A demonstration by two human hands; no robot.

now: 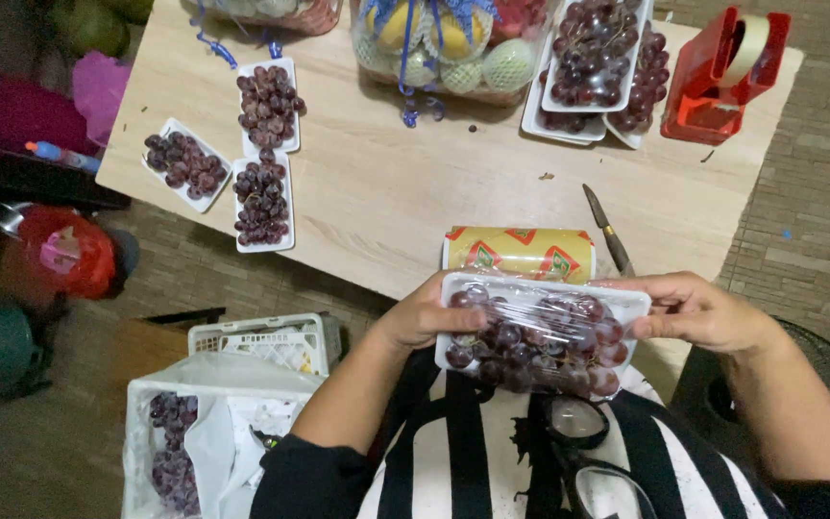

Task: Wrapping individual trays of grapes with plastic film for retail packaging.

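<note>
Both hands grip one tray of grapes (535, 336) at the counter's (386, 192) near edge, the left hand (425, 315) and right hand (698, 309) each closed on an end. Film already covers it; the wrap roll (521, 253) lies just behind. Three trays (263, 154) near the left edge look unwrapped.

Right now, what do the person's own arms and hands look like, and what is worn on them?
Both hands are bare: the left hand and the right hand show no gloves, rings or watch. The forearms are bare too. Dark short sleeves begin near the elbows, belonging to a black-and-white striped top.
</note>
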